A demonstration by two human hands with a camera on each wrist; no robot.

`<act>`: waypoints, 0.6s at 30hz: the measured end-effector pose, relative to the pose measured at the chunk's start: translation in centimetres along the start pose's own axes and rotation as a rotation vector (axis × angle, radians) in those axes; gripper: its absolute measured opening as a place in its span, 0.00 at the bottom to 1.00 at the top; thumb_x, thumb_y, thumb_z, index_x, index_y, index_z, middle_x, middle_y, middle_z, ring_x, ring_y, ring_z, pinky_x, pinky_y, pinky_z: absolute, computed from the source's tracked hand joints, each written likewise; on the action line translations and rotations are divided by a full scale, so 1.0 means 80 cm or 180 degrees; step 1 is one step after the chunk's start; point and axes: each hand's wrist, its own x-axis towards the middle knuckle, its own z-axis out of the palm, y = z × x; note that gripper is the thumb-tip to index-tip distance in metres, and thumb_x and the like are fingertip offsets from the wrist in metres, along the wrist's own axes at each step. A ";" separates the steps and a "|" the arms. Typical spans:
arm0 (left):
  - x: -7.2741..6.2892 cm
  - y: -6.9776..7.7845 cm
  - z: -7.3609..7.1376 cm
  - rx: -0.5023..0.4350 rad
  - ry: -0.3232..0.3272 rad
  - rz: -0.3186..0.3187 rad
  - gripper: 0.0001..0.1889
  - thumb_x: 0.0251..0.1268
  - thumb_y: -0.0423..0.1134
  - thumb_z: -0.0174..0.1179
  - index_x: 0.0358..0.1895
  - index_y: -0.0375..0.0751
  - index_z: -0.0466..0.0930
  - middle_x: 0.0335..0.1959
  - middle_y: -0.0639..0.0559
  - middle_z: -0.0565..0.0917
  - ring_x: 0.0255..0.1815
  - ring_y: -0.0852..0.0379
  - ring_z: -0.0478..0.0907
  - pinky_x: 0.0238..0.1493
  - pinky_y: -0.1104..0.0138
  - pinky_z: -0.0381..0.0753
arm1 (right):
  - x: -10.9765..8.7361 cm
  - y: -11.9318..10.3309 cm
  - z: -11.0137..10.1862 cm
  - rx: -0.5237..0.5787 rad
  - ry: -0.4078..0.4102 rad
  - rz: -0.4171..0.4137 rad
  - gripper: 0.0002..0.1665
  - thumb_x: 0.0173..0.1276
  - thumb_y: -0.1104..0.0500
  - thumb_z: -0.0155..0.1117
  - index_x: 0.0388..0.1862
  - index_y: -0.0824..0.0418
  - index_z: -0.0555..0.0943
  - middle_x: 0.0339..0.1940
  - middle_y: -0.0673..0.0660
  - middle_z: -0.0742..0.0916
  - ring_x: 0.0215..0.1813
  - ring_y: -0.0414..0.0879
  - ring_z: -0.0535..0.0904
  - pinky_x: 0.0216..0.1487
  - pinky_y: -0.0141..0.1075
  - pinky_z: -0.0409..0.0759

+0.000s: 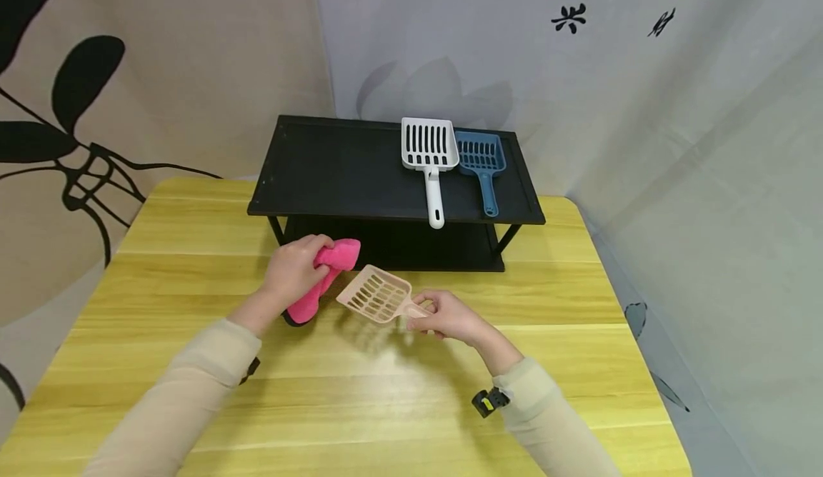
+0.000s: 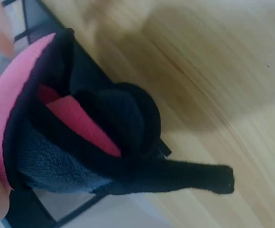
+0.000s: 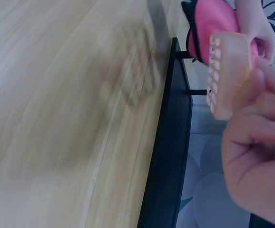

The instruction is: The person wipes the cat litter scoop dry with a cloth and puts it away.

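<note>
My left hand (image 1: 297, 268) grips a folded cloth (image 1: 313, 304), pink on one side and dark grey with black edging on the other. In the left wrist view the cloth (image 2: 66, 166) hangs in loose folds, with a black strip (image 2: 194, 178) sticking out. By its short handle, my right hand (image 1: 446, 314) holds a beige slotted litter scoop (image 1: 378, 294) above the table, its head pointing toward the cloth. Scoop and cloth are close together; whether they touch I cannot tell. The right wrist view shows the scoop (image 3: 230, 71) side-on before the pink cloth (image 3: 213, 23).
A black two-tier rack (image 1: 347, 170) stands at the back of the wooden table (image 1: 360, 405). On its top shelf lie a white litter scoop (image 1: 434, 190) and a blue one (image 1: 488, 191), handles toward me. Printed curtains (image 1: 450, 20) hang behind the table.
</note>
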 end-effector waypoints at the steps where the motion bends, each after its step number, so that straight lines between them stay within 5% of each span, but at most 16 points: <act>1: 0.000 -0.003 -0.002 -0.0046 0.0007 -0.0055 0.16 0.48 0.31 0.67 0.43 0.37 0.78 0.38 0.40 0.83 0.29 0.47 0.79 0.31 0.56 0.79 | 0.001 0.001 0.000 -0.0036 0.0037 0.0007 0.19 0.62 0.61 0.63 0.49 0.66 0.73 0.18 0.52 0.80 0.13 0.39 0.62 0.16 0.29 0.61; 11: -0.004 -0.010 -0.017 -0.0266 0.0023 -0.0263 0.16 0.50 0.33 0.65 0.44 0.38 0.78 0.40 0.41 0.83 0.25 0.52 0.73 0.27 0.62 0.71 | 0.009 0.001 -0.005 -0.0261 0.0295 -0.0227 0.18 0.68 0.58 0.58 0.50 0.71 0.78 0.36 0.70 0.85 0.15 0.41 0.66 0.21 0.33 0.70; 18: -0.004 0.004 -0.021 -0.0424 -0.0030 -0.0247 0.16 0.49 0.33 0.66 0.45 0.39 0.78 0.42 0.43 0.83 0.30 0.50 0.76 0.32 0.59 0.75 | 0.020 0.005 0.002 -0.0330 0.0252 -0.0070 0.20 0.70 0.53 0.55 0.50 0.69 0.79 0.31 0.67 0.83 0.12 0.39 0.59 0.18 0.31 0.61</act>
